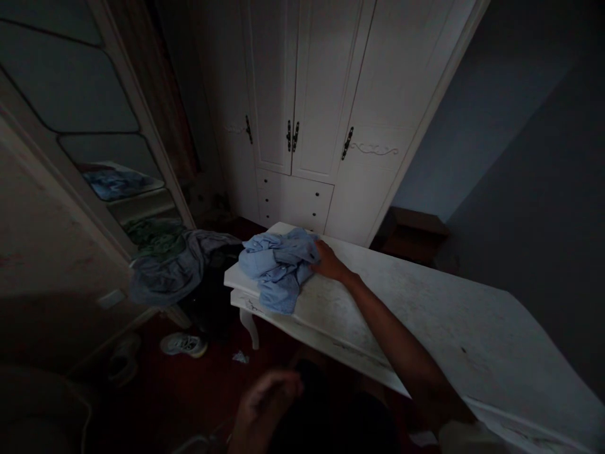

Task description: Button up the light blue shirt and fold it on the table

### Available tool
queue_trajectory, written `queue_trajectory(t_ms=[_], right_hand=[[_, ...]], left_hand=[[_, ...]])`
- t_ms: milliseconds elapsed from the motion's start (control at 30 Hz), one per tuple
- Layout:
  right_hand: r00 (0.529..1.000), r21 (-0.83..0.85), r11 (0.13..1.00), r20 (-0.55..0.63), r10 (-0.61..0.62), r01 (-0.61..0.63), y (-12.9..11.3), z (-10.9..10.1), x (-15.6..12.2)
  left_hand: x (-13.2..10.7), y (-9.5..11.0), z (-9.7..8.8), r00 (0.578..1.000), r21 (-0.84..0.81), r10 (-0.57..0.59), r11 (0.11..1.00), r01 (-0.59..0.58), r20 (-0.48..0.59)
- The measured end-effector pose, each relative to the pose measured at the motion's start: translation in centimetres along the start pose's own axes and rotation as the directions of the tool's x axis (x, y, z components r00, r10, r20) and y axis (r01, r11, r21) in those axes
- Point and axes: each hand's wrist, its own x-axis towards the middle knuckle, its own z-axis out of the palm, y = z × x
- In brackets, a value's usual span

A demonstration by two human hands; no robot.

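A crumpled light blue shirt [276, 265] lies in a heap on the left end of the white table [401, 309], part of it hanging over the front edge. My right hand [328, 261] reaches across the tabletop and has its fingers closed on the right side of the shirt; the fingertips are partly hidden by the cloth. Low in the view, my left hand [267, 400] hovers before my dark-clothed legs, away from the table. It is blurred, its fingers loosely bent, and nothing shows in it.
A white wardrobe [321, 82] stands behind the table. Grey and green clothes [165, 265] are heaped at the left, beside a mirrored panel [108, 151]. On the dark red floor lies a white shoe [183, 345]. A brown box [416, 230] sits at the back right.
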Motion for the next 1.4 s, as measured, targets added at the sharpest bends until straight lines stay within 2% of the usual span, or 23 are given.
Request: queue_trajectory(t_ms=[67,133,200,267,333,400,467,567,667,733,800,867,900,933,1000,1033,1067,1133,1200,1300,1400], right_hand=[[1.0,-0.057,0.998,0.006,-0.013,0.013,0.1,0.6,1.2],[0.999,-0.09,0.995,-0.022,-0.032,0.03,0.3,0.7,1.6],[0.998,-0.1,0.995,-0.046,-0.031,0.027,0.6,0.5,1.5],[0.998,-0.098,0.995,-0.057,-0.025,0.019,0.8,0.1,0.9],[0.995,-0.093,0.995,-0.086,-0.04,0.032,0.9,-0.5,0.0],[0.984,-0.066,0.995,-0.16,-0.079,0.069,1.0,-1.4,-1.2],[0.955,-0.018,0.993,-0.271,-0.12,0.119,1.4,-2.5,-2.7],[0.886,0.059,0.982,-0.445,-0.133,0.178,2.6,-4.7,-5.6],[0.794,0.139,0.976,-0.606,-0.051,0.17,4.9,-7.2,-9.2],[0.718,0.206,0.972,-0.693,0.065,0.111,6.8,-9.1,-12.0],[0.638,0.251,0.967,-0.752,0.165,0.046,8.8,-11.0,-15.0],[0.563,0.235,0.972,-0.803,0.196,-0.004,10.6,-12.6,-18.3],[0.521,0.202,0.979,-0.833,0.187,-0.027,11.4,-13.2,-20.1],[0.475,0.155,0.987,-0.865,0.16,-0.049,12.2,-13.6,-22.0],[0.398,0.036,0.992,-0.914,0.08,-0.118,13.7,-13.8,-25.9],[0.381,-0.015,0.986,-0.923,0.049,-0.164,14.5,-13.5,-28.0],[0.395,-0.05,0.976,-0.918,0.038,-0.211,15.4,-13.1,-30.0],[0.466,-0.059,0.956,-0.88,0.086,-0.286,17.5,-11.7,-34.0],[0.488,0.009,0.934,-0.851,0.194,-0.357,19.4,-9.9,-37.5],[0.507,0.178,0.89,-0.767,0.392,-0.419,21.0,-7.3,-41.4],[0.594,0.31,0.862,-0.628,0.503,-0.402,20.5,-5.7,-43.4]], left_hand=[[2.5,0.8,0.8,1.0,-0.042,0.028,0.999,-0.028,0.005],[5.1,1.5,1.3,0.989,-0.032,0.13,0.991,-0.132,-0.065],[7.9,2.0,1.6,0.948,0.045,0.267,0.964,-0.263,-0.173],[10.7,2.2,1.7,0.872,0.183,0.41,0.91,-0.372,-0.268],[13.5,2.4,2.0,0.765,0.36,0.564,0.815,-0.454,-0.311],[16.0,2.8,2.4,0.68,0.539,0.679,0.695,-0.476,-0.276],[18.0,3.4,3.0,0.643,0.653,0.74,0.588,-0.477,-0.196],[20.2,4.3,3.8,0.657,0.742,0.748,0.492,-0.455,-0.093],[21.3,5.2,4.3,0.68,0.792,0.733,0.424,-0.439,-0.015],[21.7,5.9,4.6,0.665,0.789,0.745,0.38,-0.483,0.048],[21.7,6.6,5.3,0.623,0.763,0.776,0.341,-0.549,0.102],[21.2,7.2,6.7,0.583,0.747,0.803,0.312,-0.587,0.123],[20.8,7.4,7.7,0.579,0.743,0.802,0.299,-0.599,0.144],[20.4,7.5,8.9,0.588,0.736,0.787,0.285,-0.614,0.186],[19.4,7.3,11.6,0.633,0.714,0.703,0.258,-0.651,0.323],[19.0,7.1,12.9,0.657,0.702,0.638,0.245,-0.668,0.403],[18.6,6.8,14.2,0.673,0.694,0.568,0.229,-0.683,0.474],[18.1,6.2,16.3,0.676,0.684,0.463,0.185,-0.706,0.573],[17.7,5.6,17.7,0.637,0.646,0.441,0.153,-0.747,0.632],[17.2,5.2,18.6,0.556,0.561,0.496,0.156,-0.813,0.667],[16.3,4.9,18.9,0.51,0.52,0.524,0.143,-0.842,0.682]])
